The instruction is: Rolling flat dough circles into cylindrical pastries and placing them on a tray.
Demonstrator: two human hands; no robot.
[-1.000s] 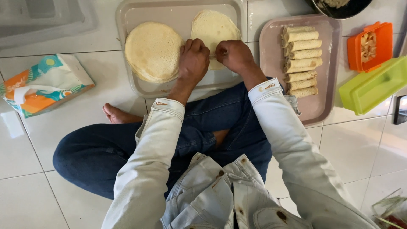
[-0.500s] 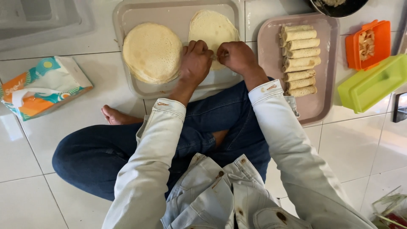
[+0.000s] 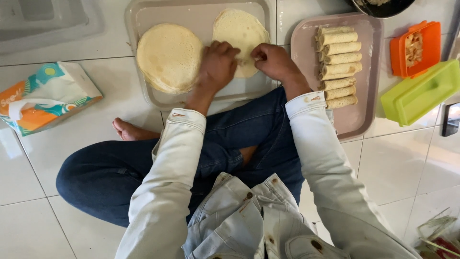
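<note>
- The single round pale pancake (image 3: 239, 29) is lying flat at the far right corner of the wide beige plastic tray (image 3: 191, 12), apart from the others, which gives both hands room to work its near edge.
- The left hand (image 3: 218, 64) is resting knuckles-up on the pancake's near left edge, fingers curled and pressed together over the dough, seemingly holding the fold down.
- The right hand (image 3: 270, 60) is meeting it from the right, fingertips pinching the near edge where a bit of filling seems to be tucked; I cannot tell what it is.
- Both forearms in pale denim sleeves are reaching forward over crossed legs and converging at the tray's near right edge.
- The stack of round pale pancakes (image 3: 168, 57) is sitting on the tray's left half, within the left hand's reach.
- Finished rolled pancakes (image 3: 338, 64) are lined up on the pinkish rectangular tray (image 3: 357, 120) just to the right, likely keeping done ones separate.
</note>
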